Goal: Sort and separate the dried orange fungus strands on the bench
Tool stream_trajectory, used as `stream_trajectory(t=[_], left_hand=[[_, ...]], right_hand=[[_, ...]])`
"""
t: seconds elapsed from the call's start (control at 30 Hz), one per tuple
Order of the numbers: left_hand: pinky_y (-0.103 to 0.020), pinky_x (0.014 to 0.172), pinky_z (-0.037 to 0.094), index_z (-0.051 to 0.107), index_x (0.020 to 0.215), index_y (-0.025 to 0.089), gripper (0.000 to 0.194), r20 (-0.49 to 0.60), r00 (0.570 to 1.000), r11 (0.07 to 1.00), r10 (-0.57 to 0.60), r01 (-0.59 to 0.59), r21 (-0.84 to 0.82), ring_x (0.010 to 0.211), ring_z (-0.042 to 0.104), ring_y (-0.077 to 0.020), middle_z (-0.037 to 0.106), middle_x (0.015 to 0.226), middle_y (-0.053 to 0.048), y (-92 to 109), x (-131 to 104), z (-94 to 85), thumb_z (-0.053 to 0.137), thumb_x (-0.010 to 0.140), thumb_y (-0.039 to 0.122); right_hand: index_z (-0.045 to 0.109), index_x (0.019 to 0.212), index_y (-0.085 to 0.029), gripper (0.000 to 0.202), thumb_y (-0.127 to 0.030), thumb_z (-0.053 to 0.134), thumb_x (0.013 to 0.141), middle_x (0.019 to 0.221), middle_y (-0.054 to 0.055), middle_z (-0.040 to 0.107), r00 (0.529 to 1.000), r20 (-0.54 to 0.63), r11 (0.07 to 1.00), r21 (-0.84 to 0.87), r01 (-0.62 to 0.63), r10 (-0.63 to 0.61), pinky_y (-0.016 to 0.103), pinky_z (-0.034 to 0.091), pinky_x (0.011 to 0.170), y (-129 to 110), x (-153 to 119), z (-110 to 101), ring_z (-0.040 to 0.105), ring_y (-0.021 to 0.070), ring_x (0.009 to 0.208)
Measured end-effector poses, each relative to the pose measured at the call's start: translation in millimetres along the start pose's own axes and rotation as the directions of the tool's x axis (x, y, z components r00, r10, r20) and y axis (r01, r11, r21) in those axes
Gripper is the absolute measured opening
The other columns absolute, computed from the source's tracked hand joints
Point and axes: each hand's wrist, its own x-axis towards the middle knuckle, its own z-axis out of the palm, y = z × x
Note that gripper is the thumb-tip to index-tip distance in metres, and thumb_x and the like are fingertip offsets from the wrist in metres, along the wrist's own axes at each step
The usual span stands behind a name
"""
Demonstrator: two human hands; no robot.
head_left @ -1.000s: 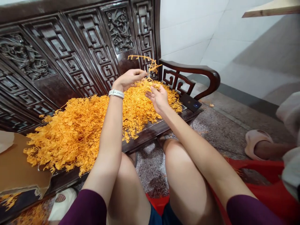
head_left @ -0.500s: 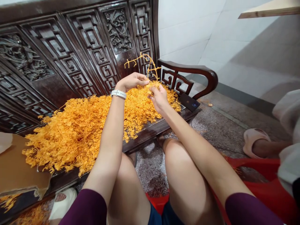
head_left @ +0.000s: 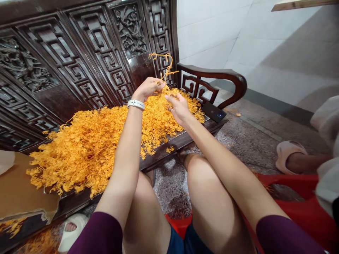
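Note:
A thin orange branched stem [head_left: 169, 65] rises in a bent curve from my left hand [head_left: 150, 88], which pinches it above the far right of the pile. Just below and to the right is my right hand [head_left: 178, 107], its thumb and forefinger apart beside the lower end of the stem. Against the orange background, I see nothing plainly held in it. Under both hands spreads a large heap of orange frilly pieces [head_left: 90, 148], covering much of the dark wooden bench seat [head_left: 156, 155]. One small orange piece [head_left: 170, 149] lies alone on the seat's front edge.
A dark phone [head_left: 214, 112] rests by the curved armrest [head_left: 233, 83]. Carved back panels [head_left: 103, 56] stand behind the heap. At left is a torn cardboard box [head_left: 26, 190]. Another person's foot in a pink clog [head_left: 290, 157] is at right, near a red plastic chair [head_left: 296, 211].
The stem has shifted left and its free end has folded inward. My right fingers have parted. A small orange piece now lies on the bench's front edge.

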Motion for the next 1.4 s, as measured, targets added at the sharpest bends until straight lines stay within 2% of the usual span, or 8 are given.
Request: stream_trajectory(t=[0.2, 0.4, 0.63, 0.87, 1.13, 1.27, 1.33, 1.4], left_hand=[[-0.022, 0.052, 0.032, 0.054, 0.067, 0.017, 0.023, 0.049, 0.998, 0.999, -0.039, 0.04, -0.018, 0.05, 0.039, -0.006, 0.04, 0.061, 0.003, -2.6, -0.5, -0.8, 0.055, 0.085, 0.002], [-0.026, 0.052, 0.028, 0.051, 0.068, 0.018, 0.026, 0.03, 0.999, 0.998, -0.033, 0.031, 0.06, 0.049, 0.032, -0.0069, 0.039, 0.063, 0.003, -2.6, -0.6, 8.2, 0.053, 0.087, 0.0], [-0.027, 0.055, 0.024, 0.057, 0.072, 0.018, 0.02, 0.012, 0.998, 0.979, -0.054, 0.051, 0.196, 0.053, 0.032, -0.0089, 0.042, 0.065, 0.001, -16.6, -0.6, -9.2, 0.057, 0.089, 0.007], [-0.029, 0.061, 0.025, 0.057, 0.071, 0.018, 0.018, 0.048, 0.993, 0.937, -0.108, 0.086, 0.338, 0.057, 0.042, -0.0097, 0.048, 0.065, 0.0, -21.5, -2.3, -18.3, 0.057, 0.083, 0.004], [-0.029, 0.059, 0.023, 0.072, 0.081, 0.016, 0.009, 0.124, 0.974, 0.94, -0.188, 0.142, 0.31, 0.053, 0.035, -0.0089, 0.048, 0.058, 0.001, -13.4, -10.9, -25.8, 0.067, 0.089, 0.016], [-0.031, 0.06, 0.028, 0.075, 0.078, 0.016, 0.013, 0.093, 0.987, 0.965, -0.134, 0.109, 0.238, 0.053, 0.038, -0.0091, 0.046, 0.055, 0.001, -18.6, -11.4, -30.1, 0.071, 0.09, 0.018], [-0.031, 0.06, 0.03, 0.076, 0.077, 0.016, 0.015, 0.065, 0.991, 0.972, -0.113, 0.097, 0.213, 0.052, 0.037, -0.0089, 0.046, 0.054, 0.001, -23.1, -9.5, -32.8, 0.072, 0.092, 0.019], [-0.03, 0.06, 0.031, 0.076, 0.075, 0.016, 0.016, 0.03, 0.996, 0.975, -0.089, 0.081, 0.209, 0.051, 0.037, -0.0086, 0.046, 0.053, 0.001, -27.2, -6.4, -35.3, 0.074, 0.091, 0.019]], right_hand=[[0.048, 0.094, -0.024, 0.034, -0.045, 0.075, 0.089, 0.091, 0.0, 0.06, 0.998, -0.017, 0.998, 0.015, -0.056, 0.057, 0.026, 0.049, 0.066, -1.5, 1.7, -5.2, 0.056, 0.0121, 0.074], [0.045, 0.091, -0.024, 0.03, -0.04, 0.07, 0.091, 0.091, 0.001, 0.054, 0.998, 0.03, 0.994, -0.096, -0.055, 0.058, 0.027, 0.04, 0.058, 2.8, 0.7, -1.7, 0.047, 0.0108, 0.068], [0.047, 0.087, -0.023, 0.028, -0.04, 0.069, 0.094, 0.083, 0.0, 0.043, 1.0, 0.021, 0.988, -0.155, -0.015, 0.018, 0.027, 0.026, 0.055, 6.9, -0.5, -3.3, 0.039, 0.0112, 0.066], [0.038, 0.079, -0.023, 0.034, -0.036, 0.062, 0.099, 0.074, -0.002, 0.036, 0.999, 0.025, 0.968, -0.249, 0.031, -0.026, 0.029, 0.03, 0.059, 13.0, 2.5, 0.1, 0.039, 0.0119, 0.064], [0.052, 0.099, -0.026, 0.021, -0.044, 0.063, 0.097, 0.066, -0.003, 0.04, 0.979, 0.099, 0.818, -0.538, 0.204, -0.179, 0.033, 0.035, 0.064, 26.6, 8.9, -11.8, 0.039, 0.0157, 0.062], [0.058, 0.116, -0.026, 0.031, -0.049, 0.064, 0.095, 0.084, 0.002, 0.057, 0.969, 0.13, 0.713, -0.658, 0.242, -0.209, 0.038, 0.048, 0.076, 28.9, 10.4, -20.3, 0.054, 0.0204, 0.077], [0.057, 0.128, -0.025, 0.041, -0.045, 0.066, 0.093, 0.11, 0.009, 0.065, 0.967, 0.135, 0.64, -0.729, 0.245, -0.216, 0.045, 0.051, 0.093, 28.7, 9.5, -22.1, 0.06, 0.0275, 0.1], [0.052, 0.142, -0.022, 0.056, -0.039, 0.067, 0.091, 0.136, 0.015, 0.06, 0.961, 0.142, 0.535, -0.807, 0.251, -0.237, 0.053, 0.046, 0.108, 27.6, 7.4, -22.4, 0.054, 0.0363, 0.126]])
